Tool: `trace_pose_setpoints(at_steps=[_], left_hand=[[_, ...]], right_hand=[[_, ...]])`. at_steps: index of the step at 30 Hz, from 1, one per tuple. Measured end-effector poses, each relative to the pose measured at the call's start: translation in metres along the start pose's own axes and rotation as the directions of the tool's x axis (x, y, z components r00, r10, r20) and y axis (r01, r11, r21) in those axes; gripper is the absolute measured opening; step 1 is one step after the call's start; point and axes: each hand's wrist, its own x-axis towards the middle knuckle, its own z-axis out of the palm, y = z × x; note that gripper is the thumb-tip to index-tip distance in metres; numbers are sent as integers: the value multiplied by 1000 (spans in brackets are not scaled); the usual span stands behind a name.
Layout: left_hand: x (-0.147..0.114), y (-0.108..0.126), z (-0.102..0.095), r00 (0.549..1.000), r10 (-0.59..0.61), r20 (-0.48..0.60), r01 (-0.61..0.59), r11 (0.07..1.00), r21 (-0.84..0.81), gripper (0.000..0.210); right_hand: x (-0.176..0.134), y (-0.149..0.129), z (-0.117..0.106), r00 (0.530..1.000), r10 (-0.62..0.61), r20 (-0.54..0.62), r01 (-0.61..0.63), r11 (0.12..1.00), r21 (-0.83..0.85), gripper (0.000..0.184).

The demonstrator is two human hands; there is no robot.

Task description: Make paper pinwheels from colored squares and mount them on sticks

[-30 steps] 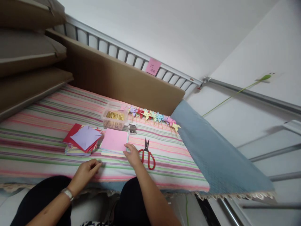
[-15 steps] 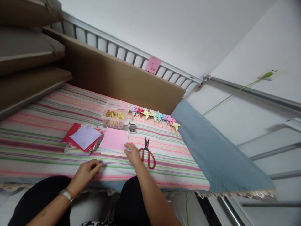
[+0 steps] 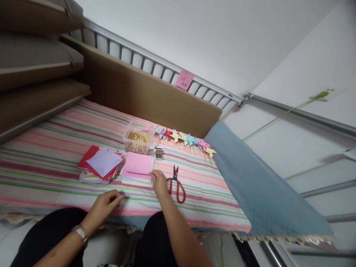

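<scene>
My right hand point(image 3: 160, 182) pinches the right front corner of a sheet of pink paper point(image 3: 137, 162). The front edge of this sheet is lifted off a neat stack of coloured paper squares point(image 3: 133, 181). Resting above the striped cloth, my left hand point(image 3: 107, 202) holds nothing, its fingers loosely curved and the thumb apart. Left of the stack lies a second, uneven pile with a lilac paper square point(image 3: 104, 162) over red paper point(image 3: 89, 157). Scissors with red handles point(image 3: 176, 183) lie slightly spread, just right of my right hand.
Behind the stack stands a clear plastic box point(image 3: 138, 146) of thin wooden sticks, with a small open box point(image 3: 158, 152) beside it. Several paper pinwheels point(image 3: 190, 139) line the back right by a cardboard panel point(image 3: 147, 96). Large brown boxes point(image 3: 39, 74) rise at left.
My right hand has lifted the pink sheet's front edge, which lay flat on the stack before. My left hand keeps about the same pose. The whole view has shifted slightly.
</scene>
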Motion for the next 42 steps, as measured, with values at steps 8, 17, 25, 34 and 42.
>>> trace_pose_setpoints(at_steps=[8,17,25,34,42], left_hand=[[36,53,19,947,-252,201,308,526,-793,38],[97,106,27,943,-314,108,206,299,-932,9],[44,56,43,806,-335,487,578,620,-530,31],[77,38,-82,886,48,-461,-105,990,-98,26],[88,23,-102,821,19,-571,-89,991,-95,25]], right_hand=[[8,-41,-27,979,-72,-190,84,995,56,25],[31,-91,-15,974,-224,-31,225,974,36,23],[26,-40,-13,971,73,230,-38,987,-153,21],[22,-40,-20,961,163,223,-138,983,-124,15],[54,-104,40,980,103,172,-116,991,64,24]])
